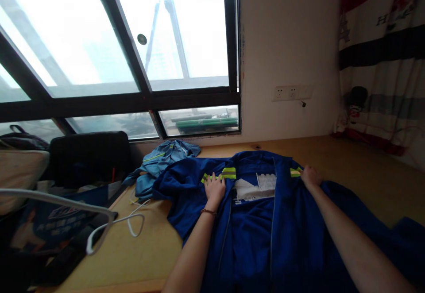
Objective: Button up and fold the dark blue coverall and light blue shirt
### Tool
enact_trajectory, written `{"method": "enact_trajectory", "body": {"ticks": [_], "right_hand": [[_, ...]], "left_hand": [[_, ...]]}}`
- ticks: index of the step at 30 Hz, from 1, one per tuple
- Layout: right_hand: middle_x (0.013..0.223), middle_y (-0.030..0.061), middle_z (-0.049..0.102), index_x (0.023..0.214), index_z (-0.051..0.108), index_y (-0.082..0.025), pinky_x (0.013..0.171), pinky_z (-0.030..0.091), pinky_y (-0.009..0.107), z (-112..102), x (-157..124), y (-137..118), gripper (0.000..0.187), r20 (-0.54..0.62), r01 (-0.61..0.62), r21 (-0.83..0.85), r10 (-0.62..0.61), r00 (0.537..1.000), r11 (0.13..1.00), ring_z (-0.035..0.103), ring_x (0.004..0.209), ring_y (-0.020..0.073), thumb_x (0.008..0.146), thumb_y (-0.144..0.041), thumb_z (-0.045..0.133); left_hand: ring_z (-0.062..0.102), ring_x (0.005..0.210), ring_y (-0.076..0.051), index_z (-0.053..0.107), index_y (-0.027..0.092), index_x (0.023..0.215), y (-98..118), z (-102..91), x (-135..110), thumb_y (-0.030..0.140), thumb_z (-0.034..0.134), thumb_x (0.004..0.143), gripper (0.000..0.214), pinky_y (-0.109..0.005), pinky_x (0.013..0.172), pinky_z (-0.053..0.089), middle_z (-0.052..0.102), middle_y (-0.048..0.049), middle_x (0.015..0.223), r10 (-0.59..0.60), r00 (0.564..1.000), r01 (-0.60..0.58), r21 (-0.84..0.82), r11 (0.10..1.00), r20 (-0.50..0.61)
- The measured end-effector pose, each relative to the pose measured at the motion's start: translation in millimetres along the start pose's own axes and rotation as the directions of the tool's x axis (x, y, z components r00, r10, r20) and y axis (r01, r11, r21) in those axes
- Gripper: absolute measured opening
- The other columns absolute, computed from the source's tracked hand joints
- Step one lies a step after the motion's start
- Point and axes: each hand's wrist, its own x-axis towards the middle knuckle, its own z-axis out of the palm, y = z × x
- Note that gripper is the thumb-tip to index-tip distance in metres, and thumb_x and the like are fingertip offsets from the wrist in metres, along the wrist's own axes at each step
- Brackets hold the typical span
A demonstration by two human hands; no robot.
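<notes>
A dark blue work jacket (252, 226) with yellow-green reflective stripes lies spread on a wooden platform (358, 164), its collar towards the window. My left hand (214, 188) rests flat on the jacket's left shoulder stripe, fingers stretched out. My right hand (310, 176) is closed on the cloth at the right shoulder, beside the other stripe. A white label patch (255, 186) shows inside the collar between my hands. A thin red cord sits on my left wrist.
A lighter blue garment (162, 162) lies crumpled at the jacket's far left. A white wire hanger (99, 220) sticks out at the platform's left edge. Black bags (88, 156) stand below the window. A wall socket (292, 93) and a striped curtain (381, 58) are at the right.
</notes>
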Motion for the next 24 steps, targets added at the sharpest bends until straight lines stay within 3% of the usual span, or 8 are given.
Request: {"method": "enact_trajectory", "body": {"ticks": [5, 11, 14, 16, 17, 19, 21, 24], "right_hand": [[0.115, 0.0261, 0.048, 0.107, 0.053, -0.003, 0.086, 0.03, 0.045, -12.0, -6.8, -31.9, 0.037, -0.023, 0.047, 0.065, -0.046, 0.999, 0.997, 0.04, 0.112, 0.0343, 0.08, -0.028, 0.048], [0.088, 0.0206, 0.064, 0.09, 0.063, -0.005, 0.071, 0.043, 0.034, -9.9, -36.3, -85.9, 0.047, 0.202, 0.063, 0.316, -0.132, 0.97, 0.947, 0.059, 0.087, 0.0289, 0.074, -0.048, 0.052], [0.1, 0.0188, 0.061, 0.101, 0.06, -0.007, 0.072, 0.045, 0.031, -9.4, -49.2, -109.7, 0.047, 0.161, 0.058, 0.389, -0.13, 0.978, 0.919, 0.058, 0.092, 0.0273, 0.072, -0.044, 0.054], [0.112, 0.0151, 0.057, 0.114, 0.053, -0.012, 0.078, 0.044, 0.031, -8.9, -63.5, -128.8, 0.049, 0.112, 0.153, 0.579, -0.264, 0.958, 0.801, 0.056, 0.099, 0.0242, 0.074, -0.04, 0.053], [0.115, 0.0129, 0.055, 0.119, 0.049, -0.015, 0.081, 0.044, 0.032, -7.6, -72.7, -138.7, 0.052, 0.105, 0.219, 0.695, -0.398, 0.911, 0.685, 0.055, 0.1, 0.0225, 0.073, -0.039, 0.054], [0.117, 0.0102, 0.054, 0.123, 0.044, -0.017, 0.084, 0.043, 0.034, -1.6, -93.2, -155.8, 0.057, 0.109, 0.284, 0.858, -0.692, 0.713, 0.429, 0.054, 0.102, 0.0209, 0.072, -0.038, 0.057], [0.119, 0.0094, 0.053, 0.122, 0.046, -0.018, 0.091, 0.038, 0.037, 7.1, -113.0, -166.1, 0.055, 0.112, 0.342, 0.875, -0.832, 0.543, 0.342, 0.049, 0.109, 0.0215, 0.071, -0.035, 0.058], [0.126, 0.0112, 0.046, 0.118, 0.049, -0.015, 0.099, 0.028, 0.038, 15.8, -134.1, -166.7, 0.05, 0.062, 0.557, 0.735, -0.857, 0.512, 0.386, 0.039, 0.118, 0.0223, 0.071, -0.028, 0.059]], "left_hand": [[0.025, 0.124, -0.036, 0.045, 0.022, 0.124, 3.9, 0.0, 0.2, 0.057, 0.024, 0.081, 0.06, -0.056, 0.098, 0.014, 0.037, -0.0116, 0.134, -0.004, 1.0, 0.004, -0.035, 0.999, -0.002], [0.032, 0.122, -0.024, 0.049, 0.025, 0.118, 11.0, -1.0, -3.4, 0.051, 0.02, 0.086, 0.05, -0.047, 0.101, 0.018, 0.047, -0.0051, 0.127, 0.297, 0.954, -0.289, -0.159, 0.944, 0.03], [0.028, 0.124, -0.027, 0.046, 0.026, 0.121, 12.3, 1.8, -3.9, 0.056, 0.027, 0.082, 0.053, -0.05, 0.101, 0.016, 0.042, -0.0047, 0.131, 0.262, 0.96, -0.249, -0.129, 0.96, 0.094], [0.023, 0.126, -0.03, 0.044, 0.028, 0.123, 12.0, 4.7, -3.2, 0.059, 0.029, 0.08, 0.055, -0.054, 0.1, 0.015, 0.036, -0.0045, 0.136, 0.194, 0.974, -0.183, -0.094, 0.979, 0.118], [0.022, 0.127, -0.031, 0.043, 0.029, 0.124, 11.6, 6.2, -2.6, 0.058, 0.029, 0.08, 0.055, -0.055, 0.099, 0.014, 0.034, -0.0043, 0.137, 0.16, 0.98, -0.151, -0.08, 0.985, 0.121], [0.02, 0.128, -0.031, 0.041, 0.029, 0.126, 10.6, 8.7, -1.3, 0.054, 0.03, 0.081, 0.052, -0.056, 0.099, 0.013, 0.031, -0.0044, 0.138, 0.104, 0.988, -0.098, -0.058, 0.993, 0.11], [0.02, 0.128, -0.031, 0.041, 0.029, 0.126, 9.8, 10.5, -0.7, 0.048, 0.031, 0.082, 0.049, -0.057, 0.098, 0.013, 0.031, -0.0046, 0.139, 0.066, 0.994, -0.062, -0.044, 0.997, 0.089], [0.02, 0.127, -0.032, 0.042, 0.028, 0.125, 9.5, 11.4, -1.7, 0.043, 0.032, 0.083, 0.046, -0.057, 0.098, 0.013, 0.031, -0.0047, 0.139, 0.035, 0.997, -0.033, -0.036, 0.999, 0.062]]}}
